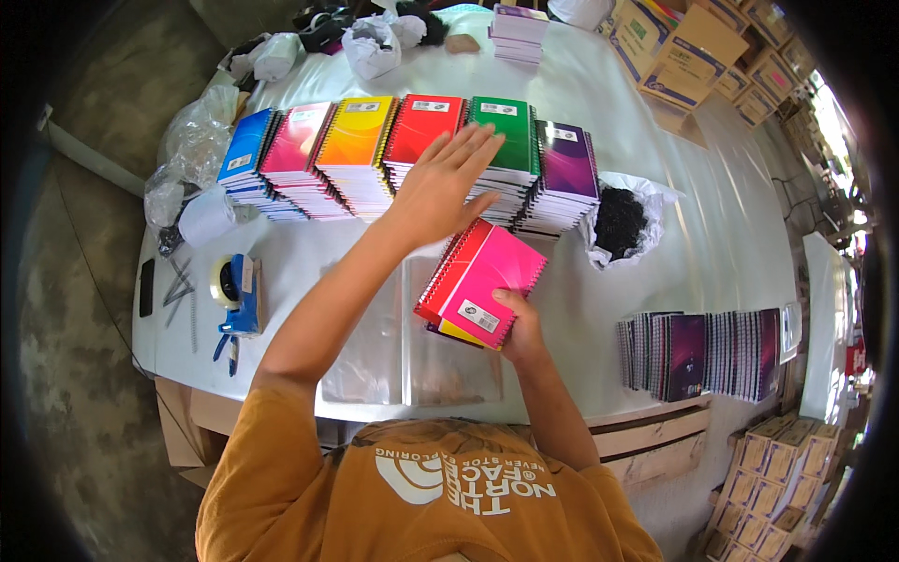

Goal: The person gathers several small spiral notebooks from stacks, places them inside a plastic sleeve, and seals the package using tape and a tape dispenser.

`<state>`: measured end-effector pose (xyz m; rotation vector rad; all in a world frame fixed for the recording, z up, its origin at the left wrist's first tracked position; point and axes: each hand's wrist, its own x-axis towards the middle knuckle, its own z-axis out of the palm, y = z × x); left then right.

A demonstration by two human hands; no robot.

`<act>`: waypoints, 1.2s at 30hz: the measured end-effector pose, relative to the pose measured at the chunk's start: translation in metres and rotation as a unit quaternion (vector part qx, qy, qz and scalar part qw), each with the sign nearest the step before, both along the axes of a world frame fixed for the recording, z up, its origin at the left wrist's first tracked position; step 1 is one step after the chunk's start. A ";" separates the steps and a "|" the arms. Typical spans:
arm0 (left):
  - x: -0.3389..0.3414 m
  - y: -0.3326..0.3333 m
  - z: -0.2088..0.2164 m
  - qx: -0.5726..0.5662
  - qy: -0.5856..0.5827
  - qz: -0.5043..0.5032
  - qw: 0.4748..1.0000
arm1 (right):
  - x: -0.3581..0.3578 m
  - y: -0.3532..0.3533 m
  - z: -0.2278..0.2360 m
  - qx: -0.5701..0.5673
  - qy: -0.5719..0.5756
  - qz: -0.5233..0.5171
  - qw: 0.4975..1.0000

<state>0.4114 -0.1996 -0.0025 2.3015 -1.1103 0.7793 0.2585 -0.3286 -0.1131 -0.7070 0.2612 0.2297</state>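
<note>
Several spiral notebooks with pink, red and yellow covers make a fanned bundle (496,281) in my right hand (524,328), whose thumb presses on the pink cover. My left hand (445,187) reaches out flat, fingers stretched, over the red notebook stack (426,122) and the edge of the green notebook stack (504,140). Whether its fingertips touch the green cover, I cannot tell. Left of these stand blue (246,150), pink (298,140) and yellow (354,131) notebook stacks. A purple notebook stack (565,164) closes the row at the right.
A blue tape dispenser (245,295) and a black phone (146,288) lie on the left. Clear plastic sheets (407,328) lie before me. Dark spiral notebooks (688,351) lie at the right, below a white bag of black material (620,220). Cardboard boxes (688,61) stand far right.
</note>
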 end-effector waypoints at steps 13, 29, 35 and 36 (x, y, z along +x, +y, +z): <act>-0.134 0.052 -0.028 0.046 0.198 -0.020 0.979 | -0.030 -0.016 -0.004 -0.181 -0.100 -0.049 0.977; -0.146 0.116 -0.149 -0.286 0.675 -0.091 0.674 | -0.018 0.064 -0.050 -0.328 -0.170 0.018 0.929; -0.112 0.156 -0.060 -0.073 0.493 -0.021 0.867 | -0.014 0.086 0.004 -0.158 -0.135 0.034 0.978; -0.093 0.170 -0.047 0.005 0.403 0.065 0.913 | -0.014 0.090 0.012 -0.162 -0.096 0.036 0.981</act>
